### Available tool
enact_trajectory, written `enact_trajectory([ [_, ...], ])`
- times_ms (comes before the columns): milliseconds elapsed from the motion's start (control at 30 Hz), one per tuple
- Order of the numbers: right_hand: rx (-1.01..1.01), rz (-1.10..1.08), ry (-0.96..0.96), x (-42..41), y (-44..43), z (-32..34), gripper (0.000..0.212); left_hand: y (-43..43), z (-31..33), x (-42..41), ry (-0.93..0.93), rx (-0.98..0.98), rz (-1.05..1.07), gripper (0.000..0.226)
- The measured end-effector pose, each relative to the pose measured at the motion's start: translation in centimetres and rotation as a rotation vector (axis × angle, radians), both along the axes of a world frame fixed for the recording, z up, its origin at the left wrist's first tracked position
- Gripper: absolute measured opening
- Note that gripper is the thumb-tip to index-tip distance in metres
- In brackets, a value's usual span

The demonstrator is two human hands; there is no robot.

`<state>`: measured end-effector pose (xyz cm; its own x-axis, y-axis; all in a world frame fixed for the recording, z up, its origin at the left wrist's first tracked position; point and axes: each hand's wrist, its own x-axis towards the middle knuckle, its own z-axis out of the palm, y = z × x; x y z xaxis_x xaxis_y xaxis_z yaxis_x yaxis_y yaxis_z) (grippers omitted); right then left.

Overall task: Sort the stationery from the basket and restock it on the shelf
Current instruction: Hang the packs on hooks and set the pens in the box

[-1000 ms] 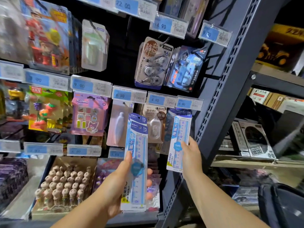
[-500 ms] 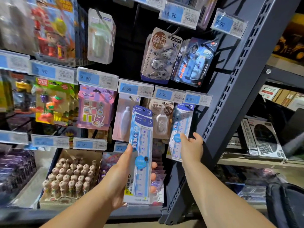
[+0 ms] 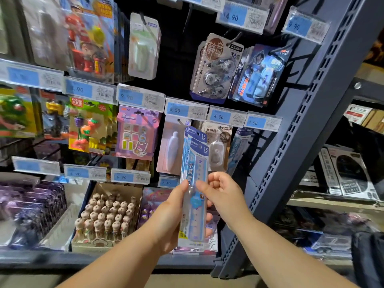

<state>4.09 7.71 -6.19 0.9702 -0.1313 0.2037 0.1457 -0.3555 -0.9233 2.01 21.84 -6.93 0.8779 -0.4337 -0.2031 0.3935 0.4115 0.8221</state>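
So, left hand (image 3: 170, 217): it gripped a fanned stack of ruler packs (image 3: 195, 140) low down, thumb along the 9 o'clock edge, fingertips peeping out at the 3 o'clock edge.
Right hand (image 3: 225, 196): in from 4 o'clock, it pinched the front pack (image 3: 198, 221), thumb tip pressed on its clear face, the other fingers curled together at its 3 o'clock edge.
Ruler packs: they stood upright at the middle of the view, blue headers marked 15 cm at 12 o'clock, held in front of the shelf (image 3: 83, 259) and apart from its pegs.
Hung ruler pack (image 3: 235, 150): one more sat on the display at 2 o'clock of the stack, just under a 4.90 price tag (image 3: 262, 122).
Neighbours: a white correction-tape card (image 3: 218, 146) peeked out between the stack and the hung pack; a pink sticker card (image 3: 137, 132) hung at 10 o'clock.
Lower tier: a carton of small figure-topped pens (image 3: 108, 217) sat at 8 o'clock of the left hand.
Upright post (image 3: 307, 129): dark, slotted, it leaned across the view at 3 o'clock, close beside the right wrist.
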Motion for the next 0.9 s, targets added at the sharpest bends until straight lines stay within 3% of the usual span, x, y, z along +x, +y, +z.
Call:
enact_trajectory([
  [167, -0.046, -0.088, -0.041, -0.9, 0.1, 0.2, 0.030, 0.0, -0.5, 0.0, -0.092, 0.050, 0.021, 0.042],
  [400, 0.082, -0.041, -0.014, -1.4, 0.2, 0.0, 0.018, -0.5, -0.8, -0.2, -0.092, -0.027, -0.045, 0.028],
  [533, 0.208, -0.127, -0.031, -1.2, -0.7, 0.0, 0.016, -0.7, -1.1, -0.4, -0.191, 0.039, -0.103, 0.049],
  [600, 0.212, -0.063, -0.001, -1.4, -1.1, -0.1, 0.014, -0.8, -1.0, -0.4, -0.208, 0.049, -0.091, 0.052],
  [733, 0.188, 0.176, 0.101, -2.2, -1.9, -0.3, 0.045, -0.8, -1.2, -0.3, -0.210, 0.053, -0.055, 0.035],
  [900, 0.253, -0.031, -0.078, -1.9, -4.0, 0.3, 0.041, -0.8, -1.5, 0.1, -0.143, 0.006, 0.002, 0.038],
])
